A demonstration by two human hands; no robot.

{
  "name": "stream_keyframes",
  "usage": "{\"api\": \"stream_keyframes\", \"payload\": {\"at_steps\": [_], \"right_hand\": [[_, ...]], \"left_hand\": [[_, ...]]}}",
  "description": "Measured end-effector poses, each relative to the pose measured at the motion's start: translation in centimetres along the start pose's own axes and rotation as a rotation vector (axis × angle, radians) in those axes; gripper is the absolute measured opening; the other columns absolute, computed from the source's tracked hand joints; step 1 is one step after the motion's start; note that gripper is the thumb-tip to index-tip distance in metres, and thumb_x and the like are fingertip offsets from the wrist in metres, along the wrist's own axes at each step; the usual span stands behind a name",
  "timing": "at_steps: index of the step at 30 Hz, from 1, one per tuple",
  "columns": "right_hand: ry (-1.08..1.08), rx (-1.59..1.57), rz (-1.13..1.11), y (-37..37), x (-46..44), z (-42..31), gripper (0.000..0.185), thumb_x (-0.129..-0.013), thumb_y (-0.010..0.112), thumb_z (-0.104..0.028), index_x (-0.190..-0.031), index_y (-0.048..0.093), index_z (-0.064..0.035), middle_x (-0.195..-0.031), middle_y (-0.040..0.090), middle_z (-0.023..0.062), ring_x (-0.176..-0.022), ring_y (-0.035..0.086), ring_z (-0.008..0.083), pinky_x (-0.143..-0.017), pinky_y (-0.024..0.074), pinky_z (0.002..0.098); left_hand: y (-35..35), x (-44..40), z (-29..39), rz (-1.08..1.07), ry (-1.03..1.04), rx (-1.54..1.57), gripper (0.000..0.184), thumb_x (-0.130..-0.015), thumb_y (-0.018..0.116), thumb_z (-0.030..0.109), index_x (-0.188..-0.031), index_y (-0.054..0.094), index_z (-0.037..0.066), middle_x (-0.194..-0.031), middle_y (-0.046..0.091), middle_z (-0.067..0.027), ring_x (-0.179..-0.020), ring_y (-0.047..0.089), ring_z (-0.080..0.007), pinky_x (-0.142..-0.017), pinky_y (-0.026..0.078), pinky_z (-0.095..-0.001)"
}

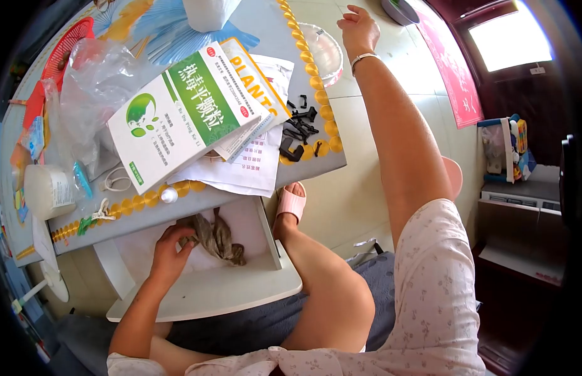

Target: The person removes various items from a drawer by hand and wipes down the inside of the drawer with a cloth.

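Note:
My left hand [170, 252] reaches into the pulled-out white drawer [206, 302], thumb and fingers closed at the left end of a crumpled grey-brown cloth [219, 238]. The cloth lies on the drawer's pale bottom. My right hand [359, 31] is stretched far out over the tiled floor, to the right of the table. Its fingers are loosely bent with the thumb apart, and I see nothing in them. Nearest to it, at the table's side, is a whitish waste bin [320, 53] with a liner.
On the table [316, 160] lie a white-and-green medicine box [190, 116], papers [241, 172], black plastic pieces [297, 128], a clear plastic bag [93, 94], a red basket [68, 47] and a round white tub [48, 191]. A toy rack [507, 147] stands at right.

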State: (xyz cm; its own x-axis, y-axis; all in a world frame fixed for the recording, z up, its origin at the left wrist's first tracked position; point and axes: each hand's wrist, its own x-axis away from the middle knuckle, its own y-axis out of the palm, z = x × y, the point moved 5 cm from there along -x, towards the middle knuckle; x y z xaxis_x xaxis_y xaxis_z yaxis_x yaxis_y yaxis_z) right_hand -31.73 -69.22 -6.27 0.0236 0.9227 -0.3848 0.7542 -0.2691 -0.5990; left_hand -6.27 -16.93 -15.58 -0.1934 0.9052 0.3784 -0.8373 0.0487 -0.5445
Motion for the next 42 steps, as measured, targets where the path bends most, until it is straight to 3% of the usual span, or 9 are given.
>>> {"api": "stream_keyframes", "payload": {"at_steps": [10,16,21,25,27,30,35,37,42], "right_hand": [[-0.062,-0.318,-0.050,-0.2,2.1,0.2,0.033,-0.088,0.057,0.000,-0.121,0.059,0.0002,-0.108,0.067,0.0108,-0.098,0.063,0.0176,-0.089,0.0488,0.0267],[-0.087,-0.543,-0.162,-9.2,15.0,-6.0,0.028,-0.090,0.054,0.001,-0.117,0.060,0.0005,-0.107,0.066,0.0083,-0.097,0.062,0.0154,-0.088,0.0493,0.0260],[0.220,-0.297,-0.538,-18.1,29.4,-9.2,0.027,-0.089,0.058,0.001,-0.116,0.059,0.0004,-0.109,0.065,0.0061,-0.102,0.059,0.0126,-0.090,0.0462,0.0253],[0.351,-0.259,-0.845,-20.7,36.4,-14.0,0.028,-0.085,0.062,0.001,-0.113,0.061,-0.0007,-0.109,0.066,0.0070,-0.104,0.060,0.0143,-0.088,0.0471,0.0281],[0.103,-0.100,-0.866,-21.1,37.6,-17.0,0.030,-0.085,0.065,-0.006,-0.115,0.060,-0.0011,-0.110,0.066,0.0105,-0.104,0.062,0.0209,-0.088,0.0479,0.0313],[0.230,0.132,-0.906,-20.2,40.7,-15.6,0.047,-0.084,0.068,-0.018,-0.125,0.052,-0.0017,-0.117,0.063,0.0139,-0.110,0.059,0.0271,-0.089,0.0484,0.0335],[0.120,0.274,-1.004,-16.2,46.6,-13.7,0.082,-0.078,0.074,-0.037,-0.142,0.035,-0.0043,-0.140,0.045,0.0205,-0.129,0.044,0.0345,-0.099,0.0431,0.0406],[-0.046,0.420,-1.076,-15.2,48.0,-14.0,0.086,-0.074,0.077,-0.037,-0.143,0.034,-0.0049,-0.146,0.036,0.0212,-0.134,0.036,0.0370,-0.106,0.0343,0.0470],[-0.080,0.468,-1.073,-13.9,48.8,-14.0,0.086,-0.073,0.078,-0.032,-0.142,0.036,-0.0041,-0.142,0.043,0.0190,-0.132,0.037,0.0384,-0.108,0.0296,0.0499]], "left_hand": [[0.0,-0.9,0.1,0.066,0.051,-0.125,0.034,-0.080,0.065,0.003,-0.113,0.060,0.003,-0.113,0.061,-0.0149,-0.109,0.057,-0.0319,-0.096,0.044,-0.0370],[2.9,-1.8,-2.8,0.023,-0.025,-0.199,0.092,-0.074,0.078,0.033,-0.143,0.030,-0.003,-0.147,0.028,-0.0276,-0.138,0.027,-0.0393,-0.114,0.027,-0.0414],[9.2,-3.3,-0.2,-0.037,0.052,-0.296,0.105,-0.065,0.083,0.033,-0.143,0.024,-0.006,-0.151,0.022,-0.0266,-0.142,0.018,-0.0388,-0.115,0.023,-0.0433],[12.6,-5.0,1.8,-0.018,0.192,-0.283,0.097,-0.070,0.077,0.017,-0.146,0.019,-0.001,-0.153,0.015,-0.0257,-0.142,0.021,-0.0379,-0.115,0.026,-0.0413],[13.9,-6.0,2.6,-0.116,0.307,-0.092,0.086,-0.070,0.067,0.000,-0.144,0.024,0.005,-0.151,0.023,-0.0247,-0.137,0.031,-0.0381,-0.109,0.036,-0.0406],[13.9,-5.4,4.1,-0.181,0.146,0.106,0.080,-0.070,0.059,-0.009,-0.141,0.026,0.010,-0.146,0.032,-0.0229,-0.131,0.039,-0.0388,-0.103,0.042,-0.0401],[14.1,-4.9,0.5,-0.341,0.422,0.135,0.067,-0.071,0.064,-0.003,-0.133,0.039,0.003,-0.137,0.042,-0.0217,-0.125,0.044,-0.0386,-0.104,0.038,-0.0423],[10.6,-2.7,2.0,-0.004,0.598,-0.185,0.056,-0.072,0.069,0.006,-0.123,0.048,0.001,-0.133,0.044,-0.0213,-0.122,0.047,-0.0363,-0.105,0.037,-0.0429],[11.5,-3.9,0.9,-0.035,0.438,-0.376,0.038,-0.079,0.065,0.016,-0.113,0.056,0.003,-0.122,0.055,-0.0167,-0.117,0.050,-0.0332,-0.099,0.041,-0.0440]]}}
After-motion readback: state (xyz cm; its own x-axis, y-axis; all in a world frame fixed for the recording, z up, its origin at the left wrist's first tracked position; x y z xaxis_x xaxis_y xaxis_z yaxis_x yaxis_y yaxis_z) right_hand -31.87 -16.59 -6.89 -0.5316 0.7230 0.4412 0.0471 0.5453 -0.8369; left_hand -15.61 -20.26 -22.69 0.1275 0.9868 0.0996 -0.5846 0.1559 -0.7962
